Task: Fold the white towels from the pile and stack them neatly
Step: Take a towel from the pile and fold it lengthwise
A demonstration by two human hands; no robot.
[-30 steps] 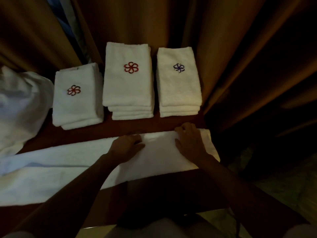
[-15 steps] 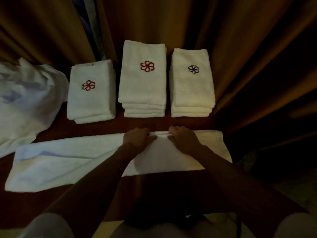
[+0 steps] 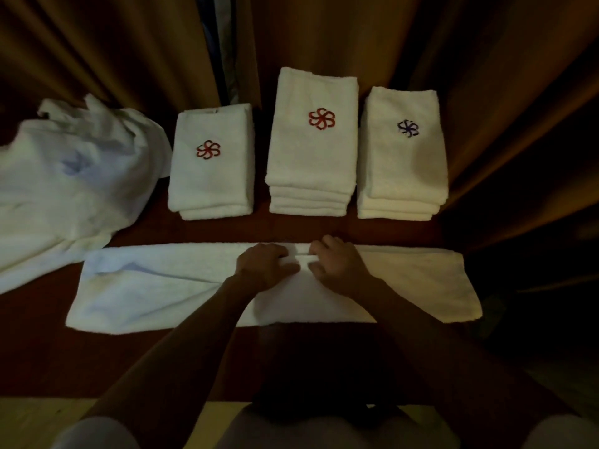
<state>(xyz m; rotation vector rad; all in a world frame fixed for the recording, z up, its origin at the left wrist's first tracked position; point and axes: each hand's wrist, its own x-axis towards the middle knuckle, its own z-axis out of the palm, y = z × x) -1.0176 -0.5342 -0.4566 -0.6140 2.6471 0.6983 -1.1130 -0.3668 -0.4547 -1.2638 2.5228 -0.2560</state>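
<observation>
Three stacks of folded towels are sitting at the back of the counter (image 3: 291,231): a left stack (image 3: 210,163) with a red flower mark, a taller middle stack (image 3: 312,147) also marked red, and a right stack (image 3: 405,157) marked blue. A good share of the work looks done. The pile (image 3: 74,179) of unfolded towels is lying crumpled at the far left, so more folding appears to be waiting.

The towel (image 3: 155,286) now being worked is lying as a long strip across the counter's near side, just in front of the stacks. The left hand (image 3: 264,267) and right hand (image 3: 337,265) are meeting at its middle, fingers curled and pinching the cloth along the far edge, likely setting up the next fold.

Compared with a second ago, the hands are sitting closer together: they were apart and resting flatter on the strip, the right nearer its right end. The strip is also lying straighter and further right in view.
</observation>
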